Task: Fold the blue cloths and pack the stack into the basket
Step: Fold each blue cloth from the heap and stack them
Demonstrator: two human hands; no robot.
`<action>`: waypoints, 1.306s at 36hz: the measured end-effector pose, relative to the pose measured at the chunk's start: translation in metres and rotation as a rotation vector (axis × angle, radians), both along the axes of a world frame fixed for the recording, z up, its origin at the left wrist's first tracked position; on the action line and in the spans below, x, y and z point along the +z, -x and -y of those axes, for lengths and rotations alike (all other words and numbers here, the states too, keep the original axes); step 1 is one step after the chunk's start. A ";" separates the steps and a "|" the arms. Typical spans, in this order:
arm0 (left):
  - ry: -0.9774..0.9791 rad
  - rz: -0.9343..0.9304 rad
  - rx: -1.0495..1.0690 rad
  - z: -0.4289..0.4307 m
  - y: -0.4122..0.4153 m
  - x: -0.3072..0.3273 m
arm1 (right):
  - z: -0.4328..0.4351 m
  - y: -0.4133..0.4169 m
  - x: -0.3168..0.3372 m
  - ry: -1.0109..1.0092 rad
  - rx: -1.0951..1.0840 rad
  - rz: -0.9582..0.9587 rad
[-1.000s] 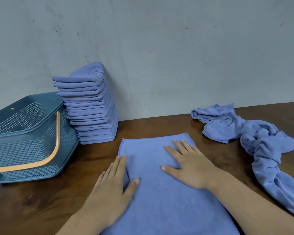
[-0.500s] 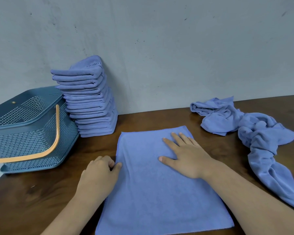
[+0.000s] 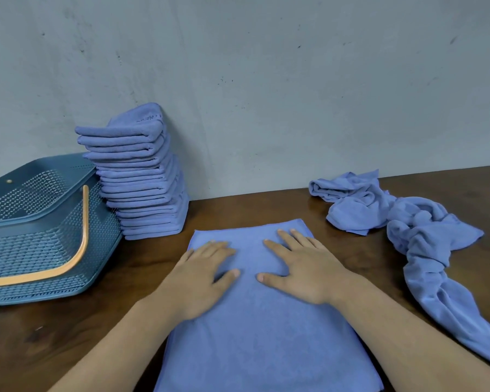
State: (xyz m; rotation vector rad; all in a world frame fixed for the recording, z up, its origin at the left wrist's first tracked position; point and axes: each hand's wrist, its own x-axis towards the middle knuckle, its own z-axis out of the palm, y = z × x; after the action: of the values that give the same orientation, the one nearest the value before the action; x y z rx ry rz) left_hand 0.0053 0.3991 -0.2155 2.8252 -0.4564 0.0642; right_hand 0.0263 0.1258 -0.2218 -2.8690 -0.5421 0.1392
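A blue cloth [image 3: 263, 335] lies flat on the brown table in front of me. My left hand [image 3: 201, 275] presses on its left part with straight fingers. My right hand [image 3: 303, 267] lies flat on its far right part, fingers spread. A tall stack of folded blue cloths [image 3: 142, 176] leans against the wall at the back left. Beside it on the left stands a blue perforated basket [image 3: 40, 230] with an orange handle, tilted toward me.
A heap of unfolded blue cloths [image 3: 402, 222] sprawls along the right side of the table [image 3: 68, 335], trailing toward the near right edge. A grey wall closes off the back.
My left hand, curled at the cloth's left edge half a second ago, now lies flat on the cloth further in. The right hand stays pressed on the cloth.
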 end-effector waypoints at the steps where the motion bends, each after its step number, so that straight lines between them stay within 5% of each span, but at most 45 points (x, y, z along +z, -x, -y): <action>1: -0.012 -0.047 -0.005 0.000 -0.008 -0.002 | 0.003 -0.003 0.000 -0.002 -0.004 -0.002; 9: 0.126 -0.113 0.155 -0.017 -0.029 -0.012 | 0.039 -0.024 -0.003 -0.041 -0.149 -0.052; 24: 0.048 -0.074 0.229 -0.021 -0.038 -0.004 | 0.035 -0.020 0.004 -0.033 -0.193 -0.071; 30: 0.535 -0.008 0.304 -0.033 -0.026 -0.010 | 0.036 -0.017 0.002 -0.043 -0.174 0.086; 34: 0.641 -0.011 0.363 -0.037 0.005 -0.016 | 0.008 0.015 0.017 -0.030 -0.029 0.176; 41: 0.293 0.082 0.085 -0.014 0.076 -0.023 | -0.051 0.080 0.011 0.000 0.198 -0.009; 47: 0.037 -0.055 0.097 -0.009 0.085 -0.018 | -0.004 0.084 0.009 0.036 0.028 -0.053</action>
State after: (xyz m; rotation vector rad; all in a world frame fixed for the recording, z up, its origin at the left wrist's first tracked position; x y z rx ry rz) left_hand -0.0792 0.4077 -0.2336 2.8038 -0.3029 0.0144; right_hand -0.0573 0.1298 -0.2130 -2.8841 -0.5756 0.2319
